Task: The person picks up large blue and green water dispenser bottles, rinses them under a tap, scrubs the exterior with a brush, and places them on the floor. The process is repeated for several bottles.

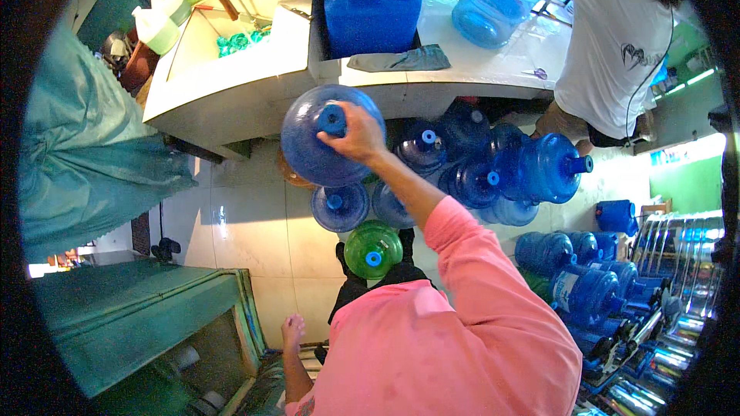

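Observation:
My right hand [356,132], reaching forward at the end of a pink sleeve, grips the blue-capped neck of a large round blue water jug [308,156]. The jug is at the counter's front edge, above other jugs. Whether it rests on anything is hidden. My left hand [293,331] hangs low at my left side, holding nothing, with its fingers loosely apart. Between my feet stands a green water jug [362,243] with a blue cap. Just beyond it is another capped blue jug [336,216] on the tiled floor.
Several blue jugs [470,177] crowd the floor at right, some lying. More lie stacked on a rack [609,339]. A white counter [254,69] holds a square blue container [373,11]. A co-worker in a white shirt [617,38] stands by a large jug [497,4].

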A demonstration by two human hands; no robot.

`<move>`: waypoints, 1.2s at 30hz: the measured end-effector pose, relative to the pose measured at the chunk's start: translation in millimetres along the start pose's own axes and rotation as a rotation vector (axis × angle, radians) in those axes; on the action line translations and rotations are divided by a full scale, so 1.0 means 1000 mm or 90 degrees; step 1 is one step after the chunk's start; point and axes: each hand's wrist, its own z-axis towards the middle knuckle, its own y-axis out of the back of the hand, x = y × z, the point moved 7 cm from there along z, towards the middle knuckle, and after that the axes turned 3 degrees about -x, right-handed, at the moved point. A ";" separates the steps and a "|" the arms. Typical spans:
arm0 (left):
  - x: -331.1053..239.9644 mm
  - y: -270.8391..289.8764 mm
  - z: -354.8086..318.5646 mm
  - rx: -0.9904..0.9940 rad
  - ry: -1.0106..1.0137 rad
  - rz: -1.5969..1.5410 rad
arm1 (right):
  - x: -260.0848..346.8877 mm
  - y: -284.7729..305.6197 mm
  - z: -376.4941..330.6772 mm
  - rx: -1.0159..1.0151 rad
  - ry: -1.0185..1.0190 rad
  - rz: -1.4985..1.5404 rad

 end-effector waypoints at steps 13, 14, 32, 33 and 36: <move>0.047 0.006 -0.029 -0.025 0.064 0.167 | -0.021 -0.082 -0.019 0.171 -0.114 0.014; 0.044 0.006 -0.027 -0.026 0.080 0.198 | -0.026 -0.087 -0.022 0.182 -0.123 0.014; -0.523 -0.339 -0.046 0.116 -1.106 0.466 | -0.049 -0.097 -0.130 -0.026 -0.158 -0.062; -0.527 -0.357 -0.043 0.133 -1.132 0.522 | -0.053 -0.093 -0.160 -0.029 -0.174 -0.071; -0.516 -0.397 -0.013 0.229 -0.976 0.767 | -0.097 -0.111 -0.277 0.237 -0.403 -0.147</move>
